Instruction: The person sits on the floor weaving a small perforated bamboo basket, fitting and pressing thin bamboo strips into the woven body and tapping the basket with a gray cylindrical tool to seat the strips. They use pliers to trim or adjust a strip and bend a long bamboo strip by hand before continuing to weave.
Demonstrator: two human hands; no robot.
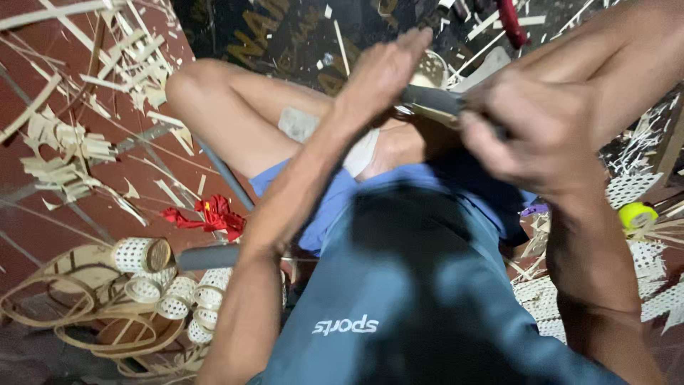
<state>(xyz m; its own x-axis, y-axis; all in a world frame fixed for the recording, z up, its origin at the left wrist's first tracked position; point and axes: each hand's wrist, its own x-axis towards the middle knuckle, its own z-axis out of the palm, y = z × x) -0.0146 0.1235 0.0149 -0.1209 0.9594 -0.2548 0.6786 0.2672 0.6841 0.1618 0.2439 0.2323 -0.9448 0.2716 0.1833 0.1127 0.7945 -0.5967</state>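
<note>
Right hand (531, 132): fist closed round a dark grey handle (431, 98), blurred, so what kind of tool it is cannot be made out.
Left hand (381, 71): fingers out flat and together, palm pressed on the far end of that handle; it grips nothing I can see.
Workpiece: a pale strip (436, 115) just under the handle, mostly hidden between both hands above the bent knee.
Beyond the hands: a perforated white cup (432, 68), half covered by the left hand.
Floor, left: red rag (214, 216), grey tube (206, 257) cut off by the forearm, perforated white rings (171, 292), cane coils (64, 296), pale offcuts (68, 153).
Floor, right: yellow tape roll (636, 214) and white mesh sheets (659, 281), partly out of frame.
</note>
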